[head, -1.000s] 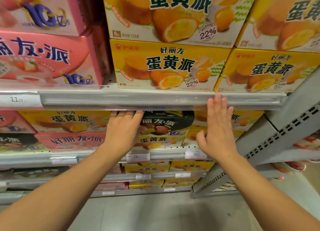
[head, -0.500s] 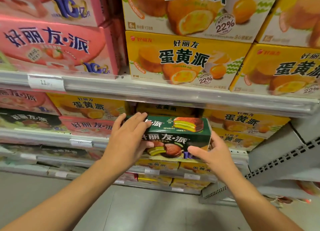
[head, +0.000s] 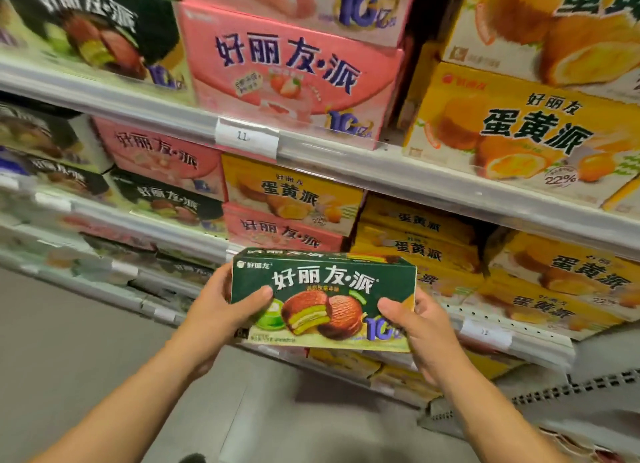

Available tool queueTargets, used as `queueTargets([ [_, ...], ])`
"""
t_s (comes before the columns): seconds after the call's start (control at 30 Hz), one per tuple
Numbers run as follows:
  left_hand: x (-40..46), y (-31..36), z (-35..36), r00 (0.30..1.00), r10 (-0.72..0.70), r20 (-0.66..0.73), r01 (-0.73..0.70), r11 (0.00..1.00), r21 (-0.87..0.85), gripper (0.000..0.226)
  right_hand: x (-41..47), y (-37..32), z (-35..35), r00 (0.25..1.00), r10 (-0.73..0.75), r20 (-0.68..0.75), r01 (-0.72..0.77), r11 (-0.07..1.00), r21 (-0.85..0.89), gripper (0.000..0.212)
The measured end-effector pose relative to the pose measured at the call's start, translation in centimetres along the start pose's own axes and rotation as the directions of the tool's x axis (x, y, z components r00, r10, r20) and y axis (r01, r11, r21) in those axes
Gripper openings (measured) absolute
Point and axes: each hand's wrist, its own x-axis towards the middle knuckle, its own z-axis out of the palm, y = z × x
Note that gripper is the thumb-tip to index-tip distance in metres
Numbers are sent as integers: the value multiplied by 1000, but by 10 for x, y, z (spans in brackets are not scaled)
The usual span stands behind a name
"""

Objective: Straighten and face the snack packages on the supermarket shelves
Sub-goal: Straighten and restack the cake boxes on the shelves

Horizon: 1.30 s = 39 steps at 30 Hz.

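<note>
Metal shelving: pale, smooth tiers with clear plastic price rails, running diagonally above and behind the held box. Perforated grey upright at the shelf end, below and right of the right hand. Matte grey floor below and left of the left hand.

Stock above the grip: rectangular cardboard cartons, glossy print. Pink boxes stacked directly above; yellow boxes above and to the right; dark green boxes above and far left, blurred. Nearest tier, just behind the grip: further yellow cartons to the right, a pink carton directly behind. White price label on the rail overhead, marked 11; remaining digits unreadable.

Green box: flat rectangular carton, dark green upper face fading to pale green, printed chocolate-coated pies, white lettering. Held clear of the shelf, in front of the lower tier, front face toward the camera, roughly level with a slight tilt.

Left hand: clamped on the box's left end, thumb across the front face, fingers wrapped behind and hidden.

Right hand: clamped on the right end, thumb on the front lower corner, fingers curled around the side.
</note>
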Motion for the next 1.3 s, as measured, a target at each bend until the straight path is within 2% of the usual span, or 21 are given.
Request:
queueTargets([
  [0.17,11,4,-79,998,-28,57,29,999,-17,56,-4,16,74,996,66,-55,-63,996,63,63],
  [0.27,25,16,-120,991,-72,110,73,997,1,51,-7,21,117,996,54,-65,-49,996,70,56],
  [0.37,35,27,-145,987,-82,139,82,997,9,49,-11,25,141,997,54,-63,-50,996,68,62],
  [0.5,49,39,-159,980,-58,190,55,998,21,52,-13,10,148,997,45,-68,-48,997,-53,82],
  [0.6,61,44,-164,978,-43,204,41,999,15,55,4,-23,132,959,-47,-278,11,991,-130,89],
  [0.67,64,43,-166,981,-37,190,39,999,-6,55,23,-49,124,908,-163,-387,17,935,-354,82],
  [0.73,66,42,-169,984,-31,174,37,999,-31,54,44,-68,119,880,-243,-407,3,861,-508,80],
  [0.8,66,39,-174,984,-29,173,38,998,-47,53,66,-81,121,877,-282,-389,8,818,-575,80],
  [0.93,64,33,-181,986,-37,162,49,996,-71,52,99,-87,127,906,-181,-383,-73,824,-563,77],
  [1.07,63,28,-187,986,-52,160,66,994,-87,55,106,-79,118,883,-212,-418,-81,809,-582,46],
  [1.17,61,24,-189,985,-59,163,74,993,-91,58,102,-77,112,916,-165,-367,-71,831,-551,29],
  [1.3,59,22,-186,980,-62,186,79,993,-84,58,106,-85,114,929,-123,-348,-110,808,-579,9],
])
